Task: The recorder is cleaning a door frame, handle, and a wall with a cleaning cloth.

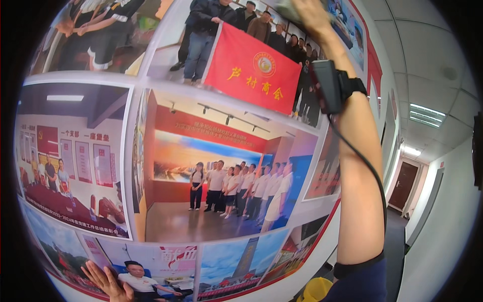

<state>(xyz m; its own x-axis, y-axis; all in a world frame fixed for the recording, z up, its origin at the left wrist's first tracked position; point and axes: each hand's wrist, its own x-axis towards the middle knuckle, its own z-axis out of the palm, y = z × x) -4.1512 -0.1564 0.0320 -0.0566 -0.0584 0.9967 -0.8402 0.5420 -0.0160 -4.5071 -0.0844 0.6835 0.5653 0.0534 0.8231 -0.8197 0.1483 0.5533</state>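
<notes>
A wall display board [141,81] covered with printed photographs fills the view before me. My right hand [311,17] is raised to its upper part, pressing a greyish cloth [288,10] against the surface; the top edge of the picture cuts off part of both. On that wrist sits a black strapped device [328,87] with a cable running down the forearm. Low on the left, my left hand [107,283] rests with spread fingers against the lower row of photographs, holding nothing. A large photograph of a standing group [226,181] lies between the two hands.
A yellow bucket [317,290] stands low beside my right sleeve. On the right a corridor with a dark floor [394,234] leads to a brown door [403,185]. A white wall [441,234] bounds its far side, and lit panels [426,115] are set in the ceiling.
</notes>
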